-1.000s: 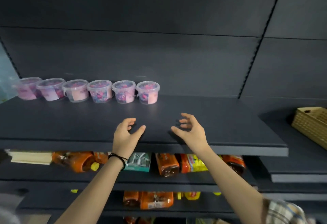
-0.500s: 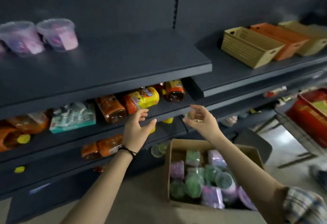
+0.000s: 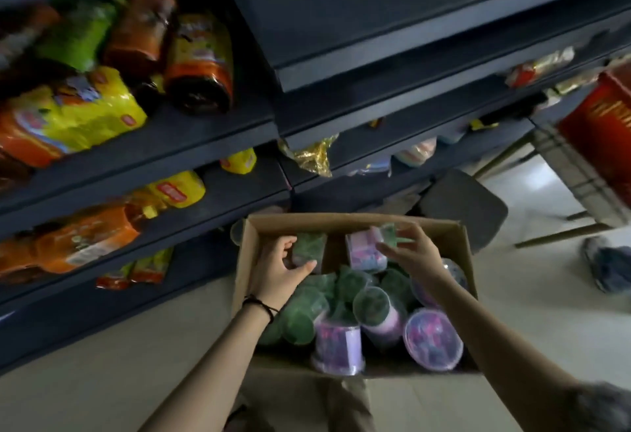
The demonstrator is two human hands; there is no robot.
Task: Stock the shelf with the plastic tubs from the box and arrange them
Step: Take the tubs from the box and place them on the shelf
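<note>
An open cardboard box [image 3: 348, 220] stands on the floor below the shelves, holding several green and purple plastic tubs. Both my hands are inside it at the back. My left hand [image 3: 276, 271] curls round a green tub [image 3: 310, 246] lying on its side, thumb below and fingers above. My right hand [image 3: 415, 256] has its thumb and fingers on either side of a second, blurred green tub [image 3: 389, 235], next to a purple tub [image 3: 363, 250]. More purple tubs [image 3: 432, 337] lie at the front of the box.
Dark shelves [image 3: 205, 145] to the left carry orange bottles [image 3: 199, 63] and yellow packs [image 3: 78, 114]. A dark panel [image 3: 467, 203] leans behind the box. A red carton [image 3: 601, 124] sits on a metal rack at the right. Pale floor surrounds the box.
My view dropped from the top shelf and its row of tubs to the box on the floor. Both hands went from empty in the air down into the box and onto green tubs.
</note>
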